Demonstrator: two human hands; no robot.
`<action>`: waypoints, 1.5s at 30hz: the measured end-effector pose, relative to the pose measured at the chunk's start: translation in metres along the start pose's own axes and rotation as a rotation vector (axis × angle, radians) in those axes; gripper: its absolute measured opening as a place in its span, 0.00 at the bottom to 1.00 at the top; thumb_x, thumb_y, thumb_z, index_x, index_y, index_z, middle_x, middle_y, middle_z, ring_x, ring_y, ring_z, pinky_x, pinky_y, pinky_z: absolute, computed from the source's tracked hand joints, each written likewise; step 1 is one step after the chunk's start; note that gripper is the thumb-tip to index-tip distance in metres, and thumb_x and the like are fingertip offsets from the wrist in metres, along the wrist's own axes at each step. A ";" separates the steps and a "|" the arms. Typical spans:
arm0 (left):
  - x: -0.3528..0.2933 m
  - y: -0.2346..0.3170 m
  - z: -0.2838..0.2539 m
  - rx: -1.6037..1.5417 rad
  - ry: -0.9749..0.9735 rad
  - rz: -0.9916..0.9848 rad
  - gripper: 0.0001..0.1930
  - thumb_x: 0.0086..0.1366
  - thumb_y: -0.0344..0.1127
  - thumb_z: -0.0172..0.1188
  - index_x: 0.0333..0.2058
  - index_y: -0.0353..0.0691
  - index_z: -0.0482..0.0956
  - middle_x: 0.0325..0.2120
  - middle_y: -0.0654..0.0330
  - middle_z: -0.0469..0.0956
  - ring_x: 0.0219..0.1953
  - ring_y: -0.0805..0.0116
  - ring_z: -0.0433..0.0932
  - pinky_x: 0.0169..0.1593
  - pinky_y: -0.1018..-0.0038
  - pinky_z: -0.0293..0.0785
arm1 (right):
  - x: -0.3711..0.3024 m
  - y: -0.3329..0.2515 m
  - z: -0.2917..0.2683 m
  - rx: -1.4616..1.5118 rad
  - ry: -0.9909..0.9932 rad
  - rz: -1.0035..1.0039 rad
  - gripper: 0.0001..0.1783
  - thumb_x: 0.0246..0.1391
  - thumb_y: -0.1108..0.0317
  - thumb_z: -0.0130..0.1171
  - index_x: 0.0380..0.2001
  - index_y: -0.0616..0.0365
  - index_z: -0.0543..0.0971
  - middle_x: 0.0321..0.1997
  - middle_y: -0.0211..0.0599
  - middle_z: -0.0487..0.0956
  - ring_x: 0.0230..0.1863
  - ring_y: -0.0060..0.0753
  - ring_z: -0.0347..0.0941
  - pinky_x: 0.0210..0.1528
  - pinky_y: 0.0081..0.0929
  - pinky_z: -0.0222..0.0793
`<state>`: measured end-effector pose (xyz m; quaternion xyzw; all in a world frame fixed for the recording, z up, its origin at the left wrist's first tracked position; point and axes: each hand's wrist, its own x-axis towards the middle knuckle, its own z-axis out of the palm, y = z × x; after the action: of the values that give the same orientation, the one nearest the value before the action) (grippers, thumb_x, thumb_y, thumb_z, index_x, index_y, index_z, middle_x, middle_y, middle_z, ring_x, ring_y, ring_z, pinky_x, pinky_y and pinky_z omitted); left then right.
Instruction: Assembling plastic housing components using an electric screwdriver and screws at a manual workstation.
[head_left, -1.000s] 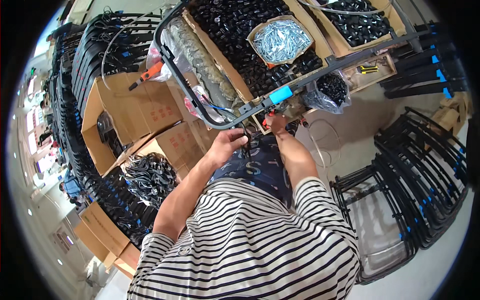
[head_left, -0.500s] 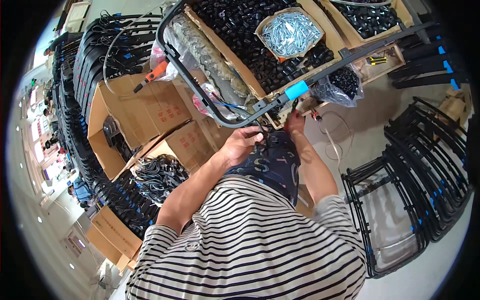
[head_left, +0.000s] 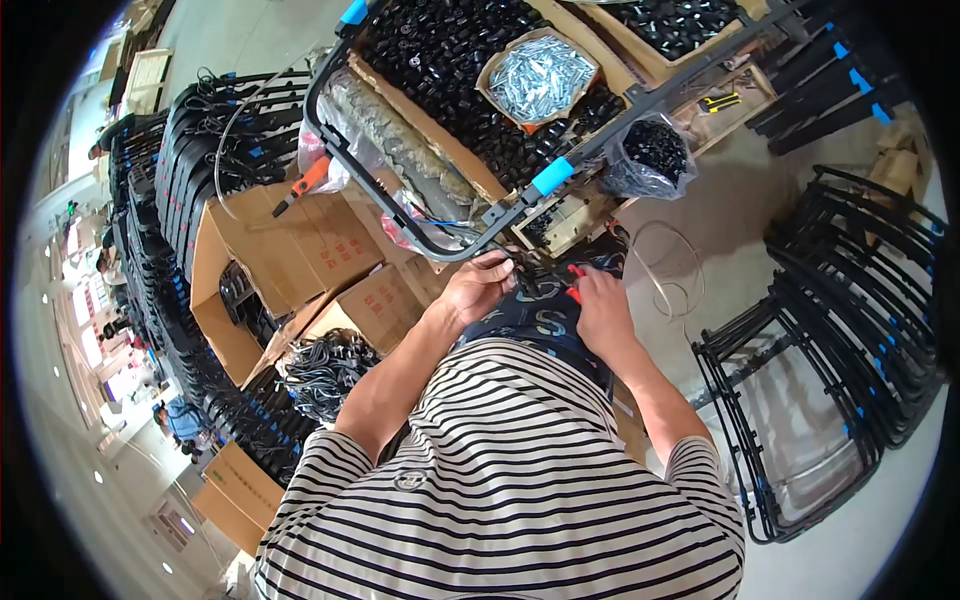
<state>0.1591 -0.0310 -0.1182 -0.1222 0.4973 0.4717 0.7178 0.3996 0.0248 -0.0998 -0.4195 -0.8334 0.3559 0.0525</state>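
Note:
My left hand [head_left: 478,287] is closed, thumb on top, around a black cable [head_left: 526,279] just below the corner of a black tubular frame [head_left: 452,252]. To its right my right hand [head_left: 603,305] is closed on red-handled pliers [head_left: 574,284], whose dark tip points left toward the cable. The tip is too small and dark to tell if it touches the cable. The frame runs away from me, with blue tape [head_left: 552,176] around its near bar. Beneath my hands are dark patterned shorts [head_left: 520,325].
Beyond the frame, a carton of black plastic parts [head_left: 440,60] holds a smaller box of silver screws [head_left: 541,80]. A bag of black pieces [head_left: 652,152] lies right of it. Cartons [head_left: 290,235], an orange power driver [head_left: 302,186] and bundled cables [head_left: 325,375] are left; frames [head_left: 850,350] are stacked right.
My right hand has come back from the wooden tray toward my left hand, and red pliers now show in it. My left hand keeps hold of the cable. The view has shifted slightly.

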 end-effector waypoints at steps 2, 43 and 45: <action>0.002 -0.002 -0.003 -0.016 0.005 0.002 0.09 0.63 0.24 0.58 0.42 0.35 0.78 0.35 0.62 0.78 0.36 0.71 0.75 0.42 0.75 0.73 | 0.003 -0.005 -0.004 -0.065 0.072 -0.072 0.14 0.45 0.75 0.54 0.38 0.66 0.74 0.52 0.48 0.71 0.55 0.48 0.65 0.57 0.45 0.60; -0.029 0.057 0.005 1.887 0.298 0.824 0.14 0.54 0.34 0.67 0.39 0.35 0.79 0.35 0.47 0.78 0.38 0.60 0.79 0.42 0.69 0.73 | 0.023 -0.036 -0.016 0.056 -0.168 0.127 0.39 0.34 0.72 0.62 0.56 0.58 0.65 0.45 0.49 0.69 0.48 0.57 0.70 0.46 0.48 0.67; -0.022 0.051 -0.007 1.763 0.266 0.894 0.16 0.52 0.36 0.68 0.36 0.33 0.78 0.33 0.48 0.78 0.37 0.57 0.78 0.42 0.67 0.73 | 0.024 -0.042 -0.003 0.001 -0.103 0.123 0.38 0.34 0.72 0.62 0.55 0.58 0.65 0.44 0.49 0.69 0.47 0.56 0.70 0.46 0.48 0.67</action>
<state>0.1128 -0.0206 -0.0885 0.6009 0.7466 0.1433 0.2470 0.3576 0.0281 -0.0762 -0.4512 -0.8074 0.3801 -0.0125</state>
